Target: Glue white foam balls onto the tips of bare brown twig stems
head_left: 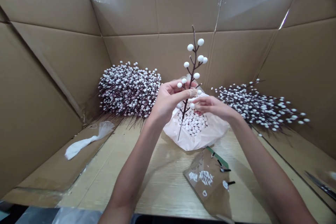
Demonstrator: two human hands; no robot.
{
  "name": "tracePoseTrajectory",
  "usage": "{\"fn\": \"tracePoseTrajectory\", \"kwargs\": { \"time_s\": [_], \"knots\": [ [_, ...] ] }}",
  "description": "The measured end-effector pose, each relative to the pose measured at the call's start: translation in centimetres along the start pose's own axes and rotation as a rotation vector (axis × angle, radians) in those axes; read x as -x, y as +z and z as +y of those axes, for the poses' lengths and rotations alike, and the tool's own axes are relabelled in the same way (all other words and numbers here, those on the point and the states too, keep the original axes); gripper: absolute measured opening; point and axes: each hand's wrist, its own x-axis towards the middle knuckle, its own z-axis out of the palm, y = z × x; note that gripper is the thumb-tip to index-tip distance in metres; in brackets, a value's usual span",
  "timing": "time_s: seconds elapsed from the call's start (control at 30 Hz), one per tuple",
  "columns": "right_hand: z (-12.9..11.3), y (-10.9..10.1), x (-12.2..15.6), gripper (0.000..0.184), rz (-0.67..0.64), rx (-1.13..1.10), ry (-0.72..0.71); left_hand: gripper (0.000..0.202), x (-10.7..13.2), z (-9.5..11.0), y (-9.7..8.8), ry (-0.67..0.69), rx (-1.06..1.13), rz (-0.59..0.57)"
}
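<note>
A dark brown artificial berry branch [193, 63] with several white berries stands nearly upright in front of me. My left hand [170, 96] is closed around its middle, thumb and fingers pinching the stem. My right hand [214, 106] comes in from the right, its fingertips pinched at a white berry [192, 105] low on the branch. Below both hands lies an open white plastic bag [181, 136] full of loose white berries [194, 126]. The branch's thin lower end hangs over the bag.
Finished-looking berry branches lie in a big pile [128, 91] at left and a smaller pile [259, 106] at right. A cardboard piece with white smears [207, 196], a crumpled white plastic strip [84, 145] and scissors [320, 185] lie around. Cardboard walls [131, 15] enclose the table.
</note>
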Motion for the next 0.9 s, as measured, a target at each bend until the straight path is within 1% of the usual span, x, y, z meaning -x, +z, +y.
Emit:
{"fn": "tracePoseTrajectory", "kwargs": {
  "time_s": [0.07, 0.1, 0.17, 0.27, 0.4, 0.53, 0.67, 0.73, 0.9],
  "knots": [
    [-0.9, -0.9, 0.8, 0.035, 0.028, -0.287, -0.097, 0.012, 0.0, -0.1, 0.0, 0.005, -0.001, -0.007],
    [-1.3, -1.1, 1.2, 0.032, 0.051, -0.373, -0.136, 0.012, 0.0, -0.1, 0.0, 0.007, -0.001, -0.009],
    [-2.2, -1.2, 1.8, 0.025, 0.104, -0.488, -0.186, 0.011, 0.0, -0.1, 0.1, 0.011, -0.002, -0.006],
    [-3.5, -0.7, 2.5, 0.020, 0.186, -0.587, -0.211, 0.008, 0.1, 0.0, 0.3, 0.011, -0.009, -0.007],
    [-5.1, 0.0, 3.2, 0.016, 0.253, -0.659, -0.257, 0.008, 0.3, 0.1, 0.6, 0.003, -0.014, -0.024],
    [-6.1, 0.5, 3.8, 0.016, 0.297, -0.670, -0.332, 0.006, 0.5, 0.2, 0.8, -0.008, -0.003, -0.065],
    [-6.8, 1.3, 4.1, 0.014, 0.344, -0.658, -0.390, 0.010, 0.7, 0.4, 1.1, -0.046, 0.018, -0.090],
    [-7.1, 1.7, 4.3, 0.012, 0.359, -0.670, -0.418, 0.012, 0.8, 0.5, 1.3, -0.056, 0.023, -0.089],
    [-7.5, 2.3, 4.6, 0.014, 0.385, -0.631, -0.453, 0.014, 0.9, 0.5, 1.6, -0.065, 0.051, -0.086]
  ]
}}
